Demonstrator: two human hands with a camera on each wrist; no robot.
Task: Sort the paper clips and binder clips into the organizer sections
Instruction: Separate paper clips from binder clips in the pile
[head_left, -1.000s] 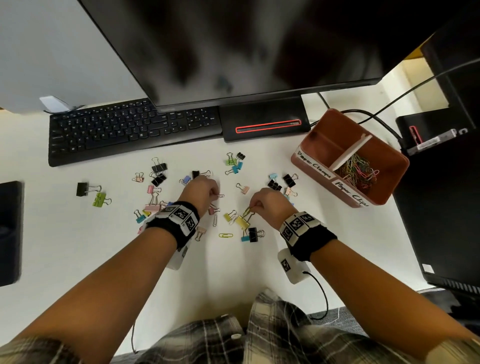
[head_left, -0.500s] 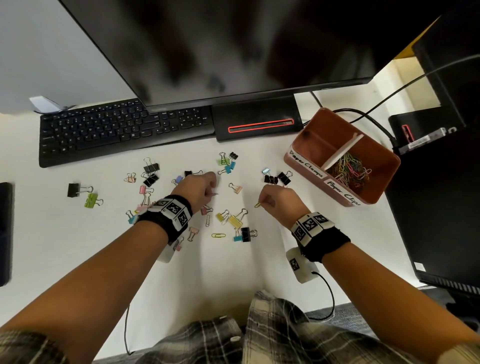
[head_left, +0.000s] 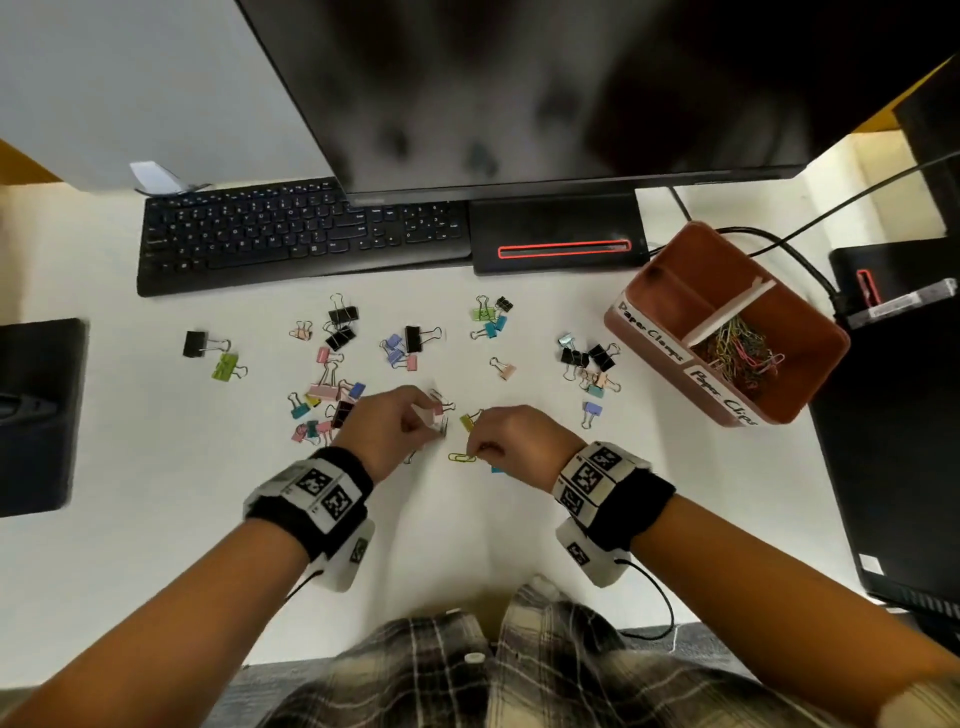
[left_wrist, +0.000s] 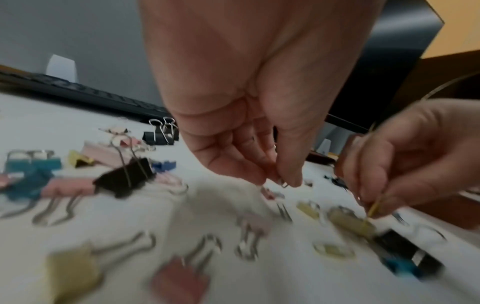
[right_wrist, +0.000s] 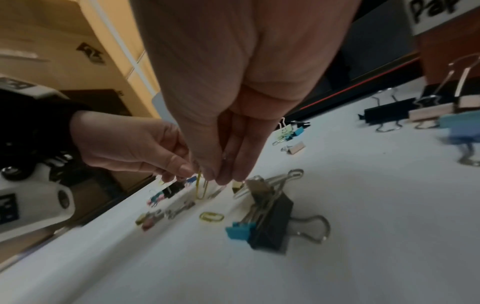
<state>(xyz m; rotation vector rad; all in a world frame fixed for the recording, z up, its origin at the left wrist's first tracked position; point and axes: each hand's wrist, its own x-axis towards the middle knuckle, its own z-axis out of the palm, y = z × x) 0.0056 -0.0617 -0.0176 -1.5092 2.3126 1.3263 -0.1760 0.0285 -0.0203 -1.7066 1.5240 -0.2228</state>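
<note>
Paper clips are the risk: the right hand (right_wrist: 228, 144) pinches a yellow paper clip (right_wrist: 199, 188) by its tip, another yellow clip (head_left: 462, 458) lying loose just beside it. The left hand (left_wrist: 259, 148) pinches a thin silver clip (left_wrist: 284, 184). Either could slip, or snag nearby binder clips (head_left: 340, 332), before reaching the far organizer (head_left: 670, 364).

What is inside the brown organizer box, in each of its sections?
In the organizer, the section labelled "Paper Clips" holds a tangle of coloured paper clips. The "Paper Clamps" section shows only bare floor; its near corner is hidden by the wall.
</note>
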